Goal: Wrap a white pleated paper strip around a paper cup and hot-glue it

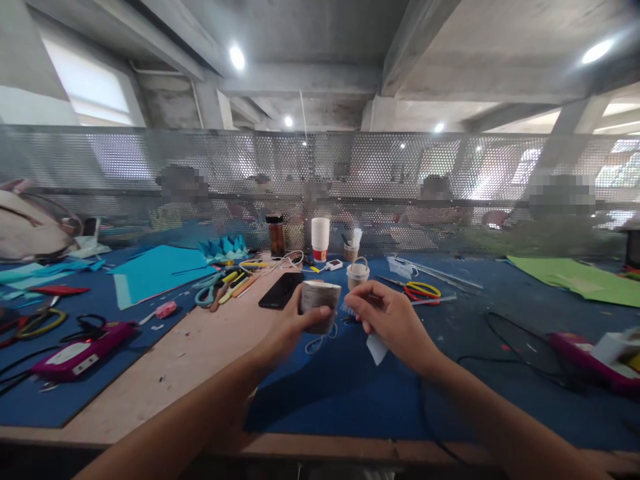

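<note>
within the left hand [289, 321], a grey cup [317, 300], nested white cups [321, 235] beyond

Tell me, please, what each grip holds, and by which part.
The left grip holds a small grey cup-shaped object around its side. Whether the right grip holds the flat whitish piece showing below it cannot be told.
</note>
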Demonstrator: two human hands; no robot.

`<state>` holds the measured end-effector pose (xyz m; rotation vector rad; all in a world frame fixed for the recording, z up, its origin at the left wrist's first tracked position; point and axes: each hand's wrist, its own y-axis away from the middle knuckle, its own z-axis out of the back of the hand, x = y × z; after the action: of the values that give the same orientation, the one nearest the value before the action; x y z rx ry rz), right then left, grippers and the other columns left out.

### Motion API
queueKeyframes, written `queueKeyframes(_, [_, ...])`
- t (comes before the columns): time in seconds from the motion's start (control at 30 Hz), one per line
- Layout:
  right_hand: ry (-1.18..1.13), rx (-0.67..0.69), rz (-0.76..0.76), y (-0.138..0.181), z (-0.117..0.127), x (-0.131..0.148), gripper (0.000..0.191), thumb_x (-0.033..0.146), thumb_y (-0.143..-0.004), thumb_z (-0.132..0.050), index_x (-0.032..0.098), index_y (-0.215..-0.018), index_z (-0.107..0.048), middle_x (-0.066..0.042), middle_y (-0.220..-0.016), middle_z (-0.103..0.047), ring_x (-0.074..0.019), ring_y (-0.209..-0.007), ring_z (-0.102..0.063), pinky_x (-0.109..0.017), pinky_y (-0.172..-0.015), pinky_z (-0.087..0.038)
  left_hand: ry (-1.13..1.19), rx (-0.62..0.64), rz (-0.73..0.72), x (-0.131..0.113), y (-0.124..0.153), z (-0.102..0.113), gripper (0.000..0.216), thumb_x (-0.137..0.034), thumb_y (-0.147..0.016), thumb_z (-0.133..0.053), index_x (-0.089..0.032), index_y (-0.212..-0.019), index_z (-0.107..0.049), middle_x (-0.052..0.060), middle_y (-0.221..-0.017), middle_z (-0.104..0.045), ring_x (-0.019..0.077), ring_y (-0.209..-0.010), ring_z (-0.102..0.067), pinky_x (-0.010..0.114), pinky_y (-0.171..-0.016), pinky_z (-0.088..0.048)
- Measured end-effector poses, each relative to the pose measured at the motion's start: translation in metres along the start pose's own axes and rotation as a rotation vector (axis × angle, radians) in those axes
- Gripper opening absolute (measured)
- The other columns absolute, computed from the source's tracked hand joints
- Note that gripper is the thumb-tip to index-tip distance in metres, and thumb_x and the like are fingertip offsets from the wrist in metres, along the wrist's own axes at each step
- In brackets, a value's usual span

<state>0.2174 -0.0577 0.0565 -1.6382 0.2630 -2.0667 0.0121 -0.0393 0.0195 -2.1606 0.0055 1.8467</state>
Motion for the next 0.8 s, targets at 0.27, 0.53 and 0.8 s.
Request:
queueKeyframes(0.27, [-0.039, -0.054, -0.018, -0.005, 0.002, -0.002, 0.016, 0.034, -0.093, -0.067, 0.018, -0.094, -0.068, 0.005, -0.063, -0.059, -0.0089, -0.051, -0.052, -0.025, -0.052, -0.042, 0.191, 0.086, 0.140, 0.001, 0.001, 0.001, 0.037, -0.040, -0.086, -0.068, -0.020, -0.117, -0.062, 0.007, -0.106, -0.070, 0.0219, -0.092, -0.066, 0.034, -0.079, -0.055])
queueKeyframes(0.53, [-0.075, -0.061, -0.019, -0.006, 0.000, -0.007, 0.017, 0.037, -0.090, -0.071, 0.020, -0.091, -0.068, 0.005, -0.064, -0.059, -0.0085, -0.050, -0.053, -0.024, -0.052, -0.042, 0.029, 0.038, 0.070, 0.007, 0.002, -0.001, 0.042, -0.041, -0.084, -0.074, -0.022, -0.117, -0.057, 0.006, -0.107, -0.066, 0.0212, -0.095, -0.065, 0.035, -0.082, -0.053])
queueKeyframes(0.8, [-0.007, -0.056, -0.014, -0.002, -0.007, -0.006, 0.015, 0.037, -0.090, -0.071, 0.022, -0.092, -0.069, 0.004, -0.066, -0.060, -0.0104, -0.054, -0.052, -0.026, -0.053, -0.041, -0.233, 0.005, -0.038, 0.011, 0.002, -0.001, 0.063, -0.045, -0.080, -0.077, -0.024, -0.131, -0.048, 0.007, -0.123, -0.060, 0.0251, -0.111, -0.058, 0.034, -0.088, -0.048])
